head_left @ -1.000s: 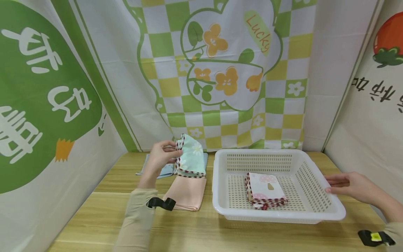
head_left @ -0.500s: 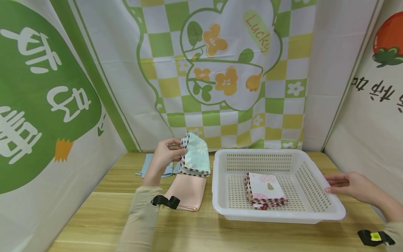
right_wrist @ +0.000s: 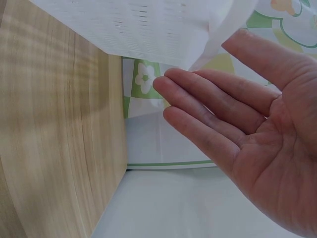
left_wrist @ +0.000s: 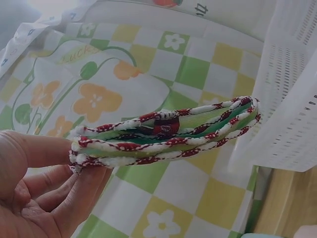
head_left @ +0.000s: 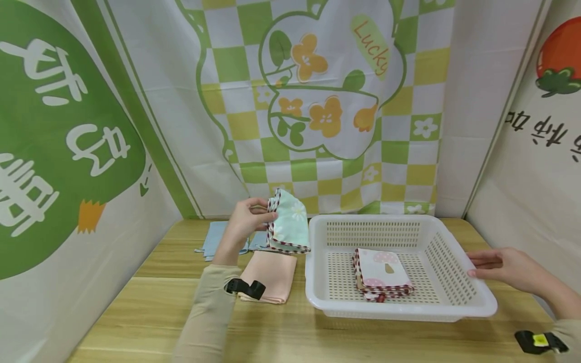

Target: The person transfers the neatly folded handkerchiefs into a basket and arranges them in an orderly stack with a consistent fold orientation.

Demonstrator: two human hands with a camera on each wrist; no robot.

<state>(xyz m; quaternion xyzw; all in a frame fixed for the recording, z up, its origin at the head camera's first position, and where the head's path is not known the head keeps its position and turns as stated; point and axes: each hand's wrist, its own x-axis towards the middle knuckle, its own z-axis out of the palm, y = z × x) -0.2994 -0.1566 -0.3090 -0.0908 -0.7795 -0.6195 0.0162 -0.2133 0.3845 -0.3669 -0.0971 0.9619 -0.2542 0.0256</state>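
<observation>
My left hand [head_left: 245,222] pinches a folded mint-green handkerchief [head_left: 292,222] by its left edge, thumb on the near side. White daisies and a dark-red-and-white stitched border mark it. In the left wrist view its layered edges [left_wrist: 168,143] face the camera, a small dark red label between them. It hangs above the table, left of a white plastic basket [head_left: 395,310]. Inside the basket lies a folded white handkerchief [head_left: 389,269] with pink mushrooms and a checked border. At the basket's right rim is my right hand [head_left: 510,270], fingers [right_wrist: 213,99] extended along its outside and thumb at the rim.
A folded peach cloth [head_left: 272,275] lies on the wooden table [head_left: 281,335] below the left hand. Folded light blue cloths [head_left: 215,237] lie behind it, partly covered by the left hand and handkerchief. Printed curtains [head_left: 324,171] enclose the table at the back and sides.
My left hand has moved right and slightly up with the mint handkerchief, toward the basket's left rim, uncovering more of the blue cloths. The right hand and basket stay in place.
</observation>
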